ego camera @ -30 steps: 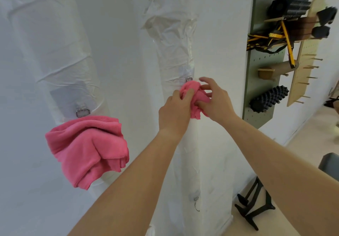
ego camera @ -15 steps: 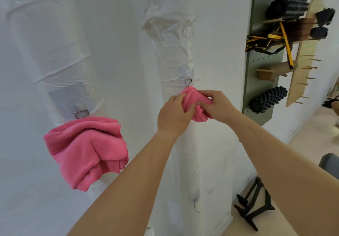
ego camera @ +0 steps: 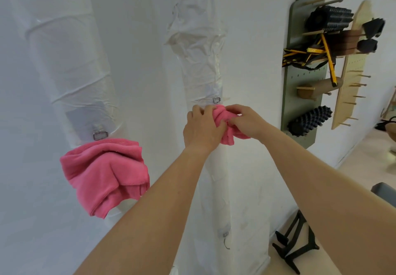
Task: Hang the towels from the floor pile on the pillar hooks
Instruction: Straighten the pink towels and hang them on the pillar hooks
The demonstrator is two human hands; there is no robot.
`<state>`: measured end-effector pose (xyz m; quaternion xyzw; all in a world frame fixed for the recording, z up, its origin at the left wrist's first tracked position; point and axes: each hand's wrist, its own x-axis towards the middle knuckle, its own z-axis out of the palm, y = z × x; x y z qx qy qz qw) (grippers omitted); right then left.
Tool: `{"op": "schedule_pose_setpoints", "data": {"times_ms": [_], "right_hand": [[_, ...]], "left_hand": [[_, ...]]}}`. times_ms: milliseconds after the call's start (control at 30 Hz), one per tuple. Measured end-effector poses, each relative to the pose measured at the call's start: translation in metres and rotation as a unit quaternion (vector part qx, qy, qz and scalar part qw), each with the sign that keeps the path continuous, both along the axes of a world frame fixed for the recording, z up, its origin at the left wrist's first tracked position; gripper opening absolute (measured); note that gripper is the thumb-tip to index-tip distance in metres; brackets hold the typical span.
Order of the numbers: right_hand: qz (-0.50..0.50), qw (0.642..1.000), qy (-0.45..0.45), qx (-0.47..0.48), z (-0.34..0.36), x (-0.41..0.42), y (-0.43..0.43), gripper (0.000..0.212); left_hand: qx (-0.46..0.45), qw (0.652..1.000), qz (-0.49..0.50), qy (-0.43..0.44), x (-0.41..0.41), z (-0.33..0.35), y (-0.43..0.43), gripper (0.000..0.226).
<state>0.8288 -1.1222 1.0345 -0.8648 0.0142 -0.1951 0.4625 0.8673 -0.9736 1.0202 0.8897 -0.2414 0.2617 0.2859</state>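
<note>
Right hand [ego camera: 248, 122] tighter on towel [ego camera: 227, 136]

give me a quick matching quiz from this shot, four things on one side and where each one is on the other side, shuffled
Things:
1. bunched pink towel
2. draped pink towel
3. knobby black roller
4. black stand

Places:
a. low on the green pegboard
b. hanging on the left pillar
c. gripped by the left hand and right hand
d. standing on the floor

Pairs: 1-c, 2-b, 3-a, 4-d
</note>
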Motion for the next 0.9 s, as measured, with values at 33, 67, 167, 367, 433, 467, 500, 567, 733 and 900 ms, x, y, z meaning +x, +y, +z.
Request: {"op": "schedule_pose_setpoints", "data": {"times_ms": [33,67,167,367,433,467,500,567,733,900], "right_hand": [[-0.003,1.0,-0.003,0.006,0.003,-0.004,0.001,0.045],[-0.013,1.0,-0.006,0.001,0.005,-0.007,0.003,0.043],[-0.067,0.997,-0.013,-0.041,0.012,-0.021,0.008,0.052],[-0.122,0.986,-0.014,-0.109,0.03,-0.06,0.024,0.061],[-0.136,0.982,0.007,-0.128,0.032,-0.078,0.035,0.054],[-0.138,0.979,0.021,-0.147,0.033,-0.087,0.042,0.045],[-0.137,0.974,0.032,-0.175,0.033,-0.097,0.05,0.037],[-0.137,0.96,0.054,-0.237,0.031,-0.115,0.066,0.026],[-0.146,0.932,0.062,-0.326,0.02,-0.179,0.115,0.031],[-0.177,0.898,0.119,-0.384,0.012,-0.26,0.185,0.054]], "left_hand": [[-0.006,1.0,-0.003,0.007,-0.003,0.002,0.0,0.053],[-0.014,1.0,-0.007,0.016,-0.006,0.004,0.001,0.055],[-0.025,0.999,-0.016,0.033,-0.016,0.014,0.01,0.065],[-0.006,0.999,-0.005,0.042,-0.051,0.037,0.041,0.058],[0.013,0.999,-0.009,0.051,-0.067,0.039,0.054,0.055],[0.024,0.998,-0.012,0.057,-0.076,0.038,0.061,0.055],[0.035,0.997,-0.013,0.061,-0.085,0.036,0.069,0.056],[0.054,0.996,-0.015,0.065,-0.104,0.033,0.086,0.06],[0.094,0.993,-0.026,0.065,-0.161,0.024,0.136,0.062],[0.105,0.992,-0.049,0.057,-0.238,0.017,0.206,0.056]]}}
